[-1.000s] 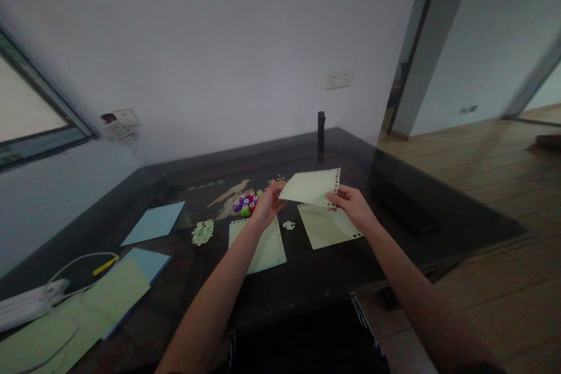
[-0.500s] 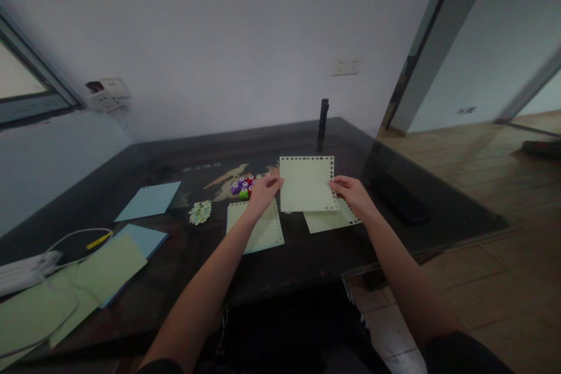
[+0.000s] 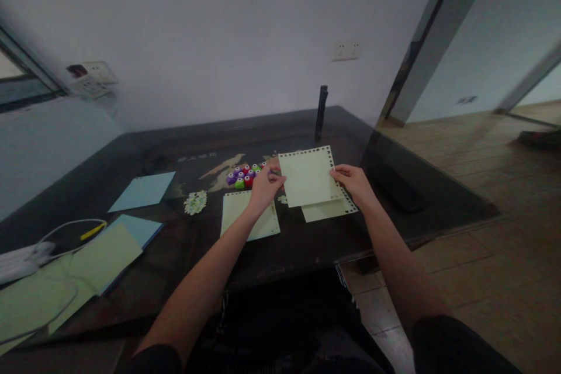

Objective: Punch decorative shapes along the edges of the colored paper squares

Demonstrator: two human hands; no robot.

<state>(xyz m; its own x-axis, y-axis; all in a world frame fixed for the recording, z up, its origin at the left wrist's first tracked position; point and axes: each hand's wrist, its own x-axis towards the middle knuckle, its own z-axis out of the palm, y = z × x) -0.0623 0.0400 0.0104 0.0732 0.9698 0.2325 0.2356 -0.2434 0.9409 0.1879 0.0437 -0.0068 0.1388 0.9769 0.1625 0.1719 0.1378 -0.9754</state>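
Both hands hold up a pale green paper sheet (image 3: pixel 309 177) with punched holes along its edges. My left hand (image 3: pixel 264 187) pinches its left edge and my right hand (image 3: pixel 356 184) pinches its right edge. The sheet hangs just above another pale green punched sheet (image 3: pixel 332 208) lying on the dark table (image 3: pixel 307 245). A third pale green sheet (image 3: pixel 245 222) lies flat under my left wrist. A cluster of small purple, red and green punches (image 3: pixel 244 175) sits just beyond my left hand.
A pile of paper cut-outs (image 3: pixel 195 202) lies left of the sheets. Blue sheets (image 3: pixel 142 191) and more green paper (image 3: pixel 100 257) lie at the left with a white cable and power strip (image 3: pixel 17 260). A black cylinder (image 3: pixel 322 112) stands at the back. A black flat object (image 3: pixel 397 187) lies right.
The held sheet has swung from nearly flat to facing me and come down closer over the sheet on the table. Both hands kept their grip.
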